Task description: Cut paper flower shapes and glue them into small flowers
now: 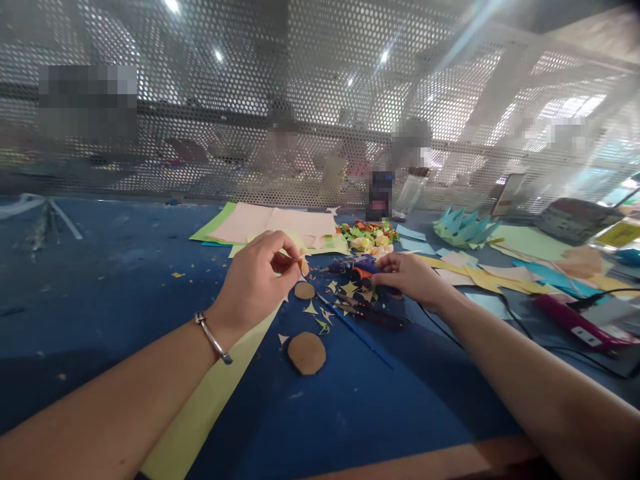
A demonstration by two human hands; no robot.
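Observation:
My left hand (265,280) pinches a small orange paper piece (303,266) between thumb and fingertips, over the blue table. My right hand (413,279) curls its fingers at the back of a blue glue gun (343,265) with an orange trigger, whose nozzle points left; the palm side of the grip is hidden. Below the left fingertips lies a small brown cardboard disc (304,291). A larger cardboard disc (307,354) lies closer to me. Between the hands are star-shaped paper scraps (349,289), dark-handled scissors (373,312) and a thin blue stick (356,331).
Pink paper sheets (270,223) and a pile of small coloured paper pieces (369,237) lie behind the hands. At right are a spiky light-blue paper piece (464,228), paper strips and a magenta power strip (575,325) with black cables. A perforated metal screen (310,87) stands behind.

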